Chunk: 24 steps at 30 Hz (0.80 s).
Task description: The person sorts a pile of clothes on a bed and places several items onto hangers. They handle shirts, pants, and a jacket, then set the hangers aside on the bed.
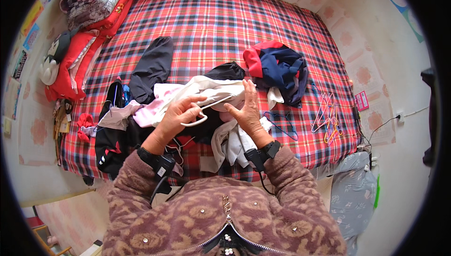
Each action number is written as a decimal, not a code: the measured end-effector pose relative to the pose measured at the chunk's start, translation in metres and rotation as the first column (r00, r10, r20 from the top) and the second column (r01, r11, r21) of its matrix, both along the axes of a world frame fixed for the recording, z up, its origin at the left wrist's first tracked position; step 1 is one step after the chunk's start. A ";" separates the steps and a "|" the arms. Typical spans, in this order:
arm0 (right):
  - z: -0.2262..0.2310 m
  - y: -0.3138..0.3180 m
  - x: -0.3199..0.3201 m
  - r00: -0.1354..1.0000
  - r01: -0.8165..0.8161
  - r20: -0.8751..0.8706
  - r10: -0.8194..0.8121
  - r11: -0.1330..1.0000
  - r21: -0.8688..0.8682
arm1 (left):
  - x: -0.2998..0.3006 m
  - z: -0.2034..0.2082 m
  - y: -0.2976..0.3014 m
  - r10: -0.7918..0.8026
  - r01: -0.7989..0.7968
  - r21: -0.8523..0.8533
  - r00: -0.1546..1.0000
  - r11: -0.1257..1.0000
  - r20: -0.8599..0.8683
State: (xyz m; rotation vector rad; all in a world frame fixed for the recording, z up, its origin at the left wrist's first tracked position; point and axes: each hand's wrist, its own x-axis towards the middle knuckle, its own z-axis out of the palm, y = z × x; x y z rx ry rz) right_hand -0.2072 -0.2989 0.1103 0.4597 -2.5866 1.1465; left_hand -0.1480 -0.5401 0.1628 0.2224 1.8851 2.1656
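A white clothes hanger lies slanted across the middle, its hook curving below my left hand. My left hand is closed on it near the hook, index finger stretched out. The hanger's far end reaches the folds of a white and pink garment spread on the bed beyond my hands. My right hand has its fingers stretched up and thumb apart, against the garment's right side; whether it touches the hanger I cannot tell. Below it sits a crumpled pale garment.
A red plaid sheet covers the bed. Dark trousers lie left of centre; a navy and red garment lies right. Several loose hangers rest near the right edge. Folded quilts are stacked far left. Cables trail from both wrist straps.
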 end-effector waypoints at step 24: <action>-0.061 0.060 -0.009 0.550 -0.208 0.677 0.490 0.865 -0.457 | 0.027 -0.041 -0.049 0.106 -0.103 -0.297 0.994 0.949 -0.007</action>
